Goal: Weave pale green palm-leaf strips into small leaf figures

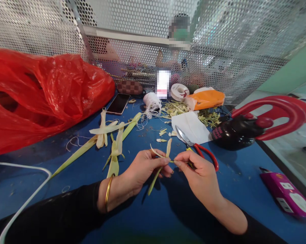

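Observation:
My left hand (142,169), with a gold bangle at the wrist, pinches crossed strips of pale green corn husk (169,148) between thumb and fingers. One strip points up, a thin one curls to the left, and a greener one hangs below. The fingertips of my right hand (202,178) are closed on a narrow green end sticking out to the right. Just behind that hand lie scissors (185,136) with red handles, blades partly over a white paper (190,125). To the left rest a knotted husk piece (114,150) and another crossed husk piece (79,156).
A red plastic bag (51,98) fills the back left. Behind are a phone (118,103), white thread (153,101), a tape roll (179,92), an orange packet (206,99) and husk scraps (177,108). A black bottle (234,132) and purple box (286,193) stand right. A person is beyond the perforated screen.

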A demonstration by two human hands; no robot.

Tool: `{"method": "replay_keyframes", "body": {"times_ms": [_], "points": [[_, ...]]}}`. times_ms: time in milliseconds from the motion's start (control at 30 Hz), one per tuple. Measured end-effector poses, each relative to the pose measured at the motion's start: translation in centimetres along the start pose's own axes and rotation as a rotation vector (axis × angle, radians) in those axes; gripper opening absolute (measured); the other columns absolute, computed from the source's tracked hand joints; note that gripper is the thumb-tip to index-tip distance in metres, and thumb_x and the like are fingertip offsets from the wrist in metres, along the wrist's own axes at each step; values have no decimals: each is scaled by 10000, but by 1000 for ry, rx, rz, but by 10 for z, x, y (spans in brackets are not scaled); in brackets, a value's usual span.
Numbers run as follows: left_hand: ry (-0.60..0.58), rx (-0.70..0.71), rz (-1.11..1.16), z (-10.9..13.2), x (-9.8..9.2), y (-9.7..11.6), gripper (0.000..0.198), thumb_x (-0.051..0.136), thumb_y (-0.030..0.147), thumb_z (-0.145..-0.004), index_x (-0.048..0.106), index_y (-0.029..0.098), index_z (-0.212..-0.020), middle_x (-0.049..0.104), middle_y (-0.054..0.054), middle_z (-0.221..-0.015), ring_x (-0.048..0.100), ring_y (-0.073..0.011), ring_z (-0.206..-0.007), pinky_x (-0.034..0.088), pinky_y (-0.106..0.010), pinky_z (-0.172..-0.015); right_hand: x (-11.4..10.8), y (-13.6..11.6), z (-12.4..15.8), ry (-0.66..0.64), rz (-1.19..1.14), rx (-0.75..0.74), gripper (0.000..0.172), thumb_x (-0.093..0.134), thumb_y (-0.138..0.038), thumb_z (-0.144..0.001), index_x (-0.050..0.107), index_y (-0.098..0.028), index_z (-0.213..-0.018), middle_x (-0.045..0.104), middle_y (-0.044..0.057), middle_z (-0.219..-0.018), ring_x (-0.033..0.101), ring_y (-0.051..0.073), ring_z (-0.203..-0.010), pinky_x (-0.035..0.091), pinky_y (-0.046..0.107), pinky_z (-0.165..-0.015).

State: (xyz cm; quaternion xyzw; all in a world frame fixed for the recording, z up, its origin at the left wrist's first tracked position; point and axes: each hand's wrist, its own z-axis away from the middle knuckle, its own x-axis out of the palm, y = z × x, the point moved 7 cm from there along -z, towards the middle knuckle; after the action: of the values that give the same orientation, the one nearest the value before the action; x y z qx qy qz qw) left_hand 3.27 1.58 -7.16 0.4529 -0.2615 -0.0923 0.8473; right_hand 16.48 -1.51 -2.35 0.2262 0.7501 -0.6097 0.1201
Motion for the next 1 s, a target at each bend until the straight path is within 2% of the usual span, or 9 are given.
{"method": "replay_keyframes", "body": {"times_ms": [133,233,300,400,533,633,867,1000], "points": [[4,-13,54,-1,-2,2,214,680,324,-771,593,148,-858,730,-59,-714,676,-148,-612,488,-244,-629,-7,0,-2,77,90,-53,76,583,-202,-856,640,-211,-806,647,6,-729,599,166,-679,485,282,-638],[13,-10,72,0,-3,4,217,605,366,-823,584,155,-869,743,-91,-780,693,-177,-651,495,-273,-643,-11,-7,-2,130,166,-170,88,585,-193,-860,653,-224,-907,659,44,-878,619,210,-838,500,350,-758],[7,-13,69,0,-2,4,214,571,364,-838,586,153,-869,741,-97,-782,694,-182,-660,487,-271,-640,-12,-13,0,141,211,-265,127,590,-168,-854,655,-232,-943,642,61,-949,614,222,-894,502,375,-787],[-9,-6,65,1,1,4,211,580,355,-825,602,150,-873,725,-70,-733,681,-159,-639,459,-240,-618,-6,-23,5,88,258,-403,172,600,-132,-846,662,-231,-971,624,64,-966,611,209,-878,511,366,-762],[13,31,90,0,0,2,226,712,311,-716,611,157,-847,668,-1,-674,615,-110,-587,443,-223,-599,8,-35,12,-21,336,-574,191,581,-97,-842,685,-229,-931,633,52,-898,601,212,-893,500,375,-758],[26,41,99,-1,0,1,286,770,313,-657,614,150,-831,652,7,-700,576,-90,-580,443,-221,-605,16,-41,16,-74,414,-663,164,577,-104,-847,689,-215,-893,652,49,-851,597,209,-875,491,379,-769],[37,18,129,-1,2,-4,343,806,282,-597,583,151,-822,631,28,-617,551,-82,-544,418,-209,-585,19,-44,20,-106,480,-736,214,520,-63,-861,667,-218,-857,703,21,-815,621,164,-789,451,380,-876],[78,31,136,1,3,-6,332,810,274,-582,581,155,-791,623,35,-587,537,-85,-525,414,-220,-579,20,-41,23,-150,445,-759,255,472,-55,-869,664,-222,-867,723,17,-827,646,162,-801,452,368,-874]]}}
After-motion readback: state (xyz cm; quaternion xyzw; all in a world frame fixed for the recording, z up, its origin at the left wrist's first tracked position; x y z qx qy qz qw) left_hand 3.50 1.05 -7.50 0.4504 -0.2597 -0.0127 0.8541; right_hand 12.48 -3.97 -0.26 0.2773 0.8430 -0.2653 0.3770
